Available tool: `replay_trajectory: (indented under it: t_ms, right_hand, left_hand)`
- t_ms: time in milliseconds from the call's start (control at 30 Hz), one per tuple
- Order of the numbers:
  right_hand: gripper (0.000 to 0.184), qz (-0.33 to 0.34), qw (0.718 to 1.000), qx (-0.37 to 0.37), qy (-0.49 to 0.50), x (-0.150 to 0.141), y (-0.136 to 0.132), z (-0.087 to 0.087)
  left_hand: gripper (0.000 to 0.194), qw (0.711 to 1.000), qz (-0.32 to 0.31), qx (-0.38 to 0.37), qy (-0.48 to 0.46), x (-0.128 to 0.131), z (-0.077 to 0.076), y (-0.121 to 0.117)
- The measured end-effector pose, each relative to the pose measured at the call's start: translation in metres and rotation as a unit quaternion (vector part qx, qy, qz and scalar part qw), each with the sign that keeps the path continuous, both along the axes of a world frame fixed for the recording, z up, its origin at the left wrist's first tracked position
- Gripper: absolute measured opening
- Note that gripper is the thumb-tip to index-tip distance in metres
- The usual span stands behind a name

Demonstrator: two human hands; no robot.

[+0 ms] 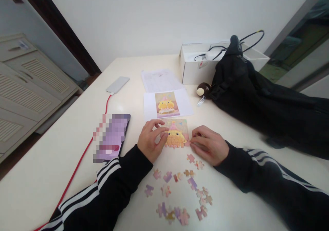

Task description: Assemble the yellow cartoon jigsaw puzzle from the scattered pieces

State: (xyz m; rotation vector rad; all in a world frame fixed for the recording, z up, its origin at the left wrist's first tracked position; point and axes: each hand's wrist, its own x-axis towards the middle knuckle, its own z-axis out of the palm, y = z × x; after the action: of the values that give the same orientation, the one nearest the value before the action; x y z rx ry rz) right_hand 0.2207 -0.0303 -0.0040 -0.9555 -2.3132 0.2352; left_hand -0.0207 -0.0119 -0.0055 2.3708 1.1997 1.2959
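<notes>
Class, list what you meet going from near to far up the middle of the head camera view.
Loose puzzle pieces → partly built puzzle → sheet with a printed yellow figure → another paper sheet → white wall

A: What've we got on the L side of our table (77,131)?
B: 1 phone (113,138), screen mostly pixelated, & 1 slim grey device (118,84) farther back w/ a red cable (84,152) at its near end. Louvred cabinet (36,76) beyond the L edge.
A: & on the R?
B: We see 1 open white box (196,73) w/ a white item (212,55) & black cord (218,47) inside. Black bag (239,87) next to it, w/ 1 brown charm (203,89) & a clear tag (201,101).
A: Behind it all?
B: White wall (154,18).
</notes>
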Motion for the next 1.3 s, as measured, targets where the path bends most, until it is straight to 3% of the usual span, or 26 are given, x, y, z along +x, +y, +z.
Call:
replay_trajectory:
  t_ms: [167, 367, 467, 567, 667, 767, 867, 933, 1000, 1100, 1200, 1300]
  right_hand:
    - [0.014, 0.004, 1.000, -0.004, 0.004, -0.001, 0.000, 0.000]
    - [0.011, 0.010, 1.000, 0.008, 0.026, -0.001, 0.000, 0.004]
    - [0.008, 0.008, 0.998, 0.031, 0.053, -0.005, -0.001, 0.009]
    - [0.011, 0.005, 0.993, 0.061, 0.098, -0.016, 0.002, 0.014]
    - [0.012, 0.002, 0.987, 0.089, 0.135, -0.034, 0.008, 0.017]
    - [0.009, 0.002, 0.983, 0.107, 0.148, -0.053, 0.014, 0.019]
    - [0.007, 0.001, 0.981, 0.116, 0.158, -0.064, 0.018, 0.020]
    - [0.007, 0.005, 0.980, 0.119, 0.158, -0.063, 0.020, 0.019]
    - [0.008, 0.005, 0.981, 0.117, 0.153, -0.058, 0.022, 0.017]
    - [0.008, -0.005, 0.982, 0.113, 0.152, -0.045, 0.028, 0.012]
    - [0.008, -0.032, 0.981, 0.109, 0.157, -0.037, 0.033, 0.008]
    - [0.009, -0.053, 0.982, 0.097, 0.156, -0.036, 0.035, 0.007]
  left_hand:
    - [0.011, 0.995, 0.022, -0.057, -0.079, 0.000, -0.001, 0.001]
    - [0.013, 0.985, 0.087, -0.063, -0.135, -0.002, 0.006, 0.003]
    - [0.015, 0.982, 0.063, -0.082, -0.161, -0.003, 0.019, -0.001]
    - [0.014, 0.974, 0.026, -0.183, -0.129, -0.003, 0.031, -0.007]
    - [0.019, 0.952, 0.004, -0.288, -0.105, -0.001, 0.032, -0.012]
    - [0.028, 0.912, -0.007, -0.365, -0.189, 0.004, 0.025, -0.014]
    - [0.033, 0.872, 0.026, -0.375, -0.313, 0.008, 0.021, -0.010]
    - [0.034, 0.859, 0.042, -0.375, -0.346, 0.006, 0.022, -0.007]
    - [0.037, 0.866, 0.037, -0.383, -0.321, 0.000, 0.022, -0.002]
    - [0.032, 0.908, 0.020, -0.371, -0.195, -0.013, 0.021, 0.001]
    - [0.015, 0.945, -0.007, -0.313, -0.090, -0.024, 0.019, 0.000]
    - [0.012, 0.963, -0.029, -0.262, -0.061, -0.028, 0.017, -0.002]
